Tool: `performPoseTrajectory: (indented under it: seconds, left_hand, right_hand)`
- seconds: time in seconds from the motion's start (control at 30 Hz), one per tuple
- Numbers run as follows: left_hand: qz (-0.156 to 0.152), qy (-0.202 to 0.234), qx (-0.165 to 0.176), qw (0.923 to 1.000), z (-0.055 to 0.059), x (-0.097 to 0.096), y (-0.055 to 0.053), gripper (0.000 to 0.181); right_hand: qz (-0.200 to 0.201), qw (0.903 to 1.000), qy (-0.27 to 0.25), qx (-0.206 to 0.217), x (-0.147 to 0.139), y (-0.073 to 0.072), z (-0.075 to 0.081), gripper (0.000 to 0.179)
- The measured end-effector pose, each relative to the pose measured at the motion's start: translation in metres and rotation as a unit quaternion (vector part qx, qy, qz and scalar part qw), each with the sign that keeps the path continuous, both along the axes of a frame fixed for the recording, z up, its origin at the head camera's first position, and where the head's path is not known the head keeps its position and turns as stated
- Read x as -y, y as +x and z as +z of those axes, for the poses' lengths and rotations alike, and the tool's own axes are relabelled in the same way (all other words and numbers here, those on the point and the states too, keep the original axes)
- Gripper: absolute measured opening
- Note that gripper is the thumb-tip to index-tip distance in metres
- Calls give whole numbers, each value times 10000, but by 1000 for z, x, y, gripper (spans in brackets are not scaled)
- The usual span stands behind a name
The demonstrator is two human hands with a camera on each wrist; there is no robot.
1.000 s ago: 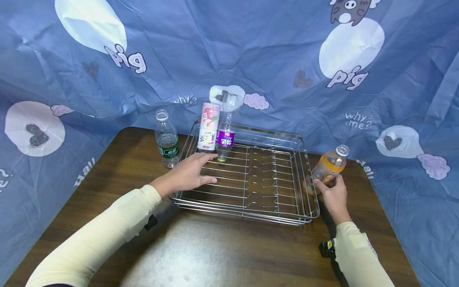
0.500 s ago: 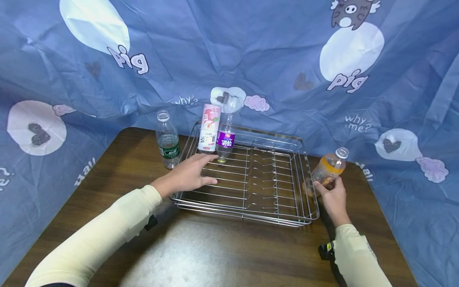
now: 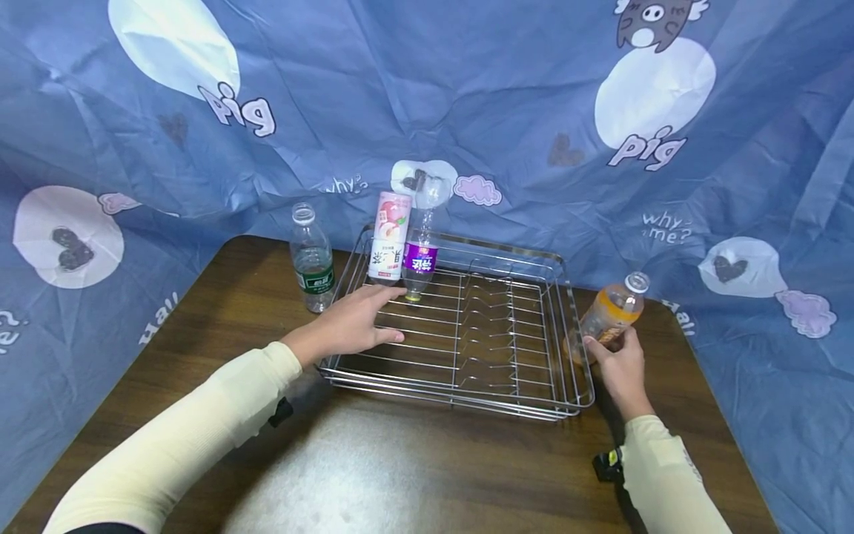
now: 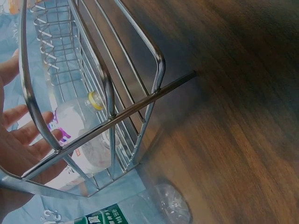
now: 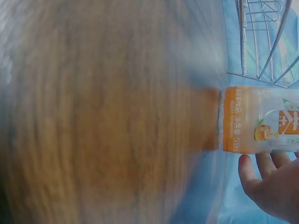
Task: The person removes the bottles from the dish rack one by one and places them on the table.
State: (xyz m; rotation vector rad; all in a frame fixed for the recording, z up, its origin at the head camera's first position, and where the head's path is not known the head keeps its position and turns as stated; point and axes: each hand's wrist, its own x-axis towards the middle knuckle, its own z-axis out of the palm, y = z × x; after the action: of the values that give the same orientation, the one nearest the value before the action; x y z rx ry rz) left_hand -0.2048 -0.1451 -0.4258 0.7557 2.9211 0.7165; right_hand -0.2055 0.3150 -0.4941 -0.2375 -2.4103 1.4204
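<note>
My left hand (image 3: 350,323) hangs over the left side of the wire dish rack (image 3: 400,386) with its fingers spread and nothing in them. In front of its fingertips, a clear purple-labelled bottle (image 3: 419,259) stands neck down in the rack, its yellow cap (image 4: 96,100) at the bottom. Beside that bottle is a pink-and-white bottle (image 3: 389,237). Past the rack's right end, my right hand (image 3: 623,374) holds an orange-labelled bottle (image 3: 608,315) between thumb and fingers. This bottle has its mouth up, and its base (image 5: 231,119) is close to the tabletop.
Left of the rack, a clear green-labelled bottle (image 3: 312,271) stands upright on the brown wooden table (image 3: 427,475). A blue printed cloth (image 3: 427,96) hangs behind and around the table. Wire dividers (image 3: 487,334) run along the right half of the rack.
</note>
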Motion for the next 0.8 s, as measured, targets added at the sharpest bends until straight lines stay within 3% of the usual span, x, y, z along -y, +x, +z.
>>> performPoseTrajectory:
  seconds: [0.47, 0.63, 0.8]
  left_hand:
    - [-9, -87, 9, 10000, 1, 1, -1, 85]
    - [-8, -59, 21, 10000, 1, 1, -1, 84]
    - [24, -41, 41, 10000, 1, 1, -2, 83]
  right_hand:
    - [146, 9998, 0, 146, -1, -1, 5, 55]
    - [161, 9994, -306, 48, 1, 1, 5, 73]
    - [7, 9994, -268, -234, 4, 5, 12, 89]
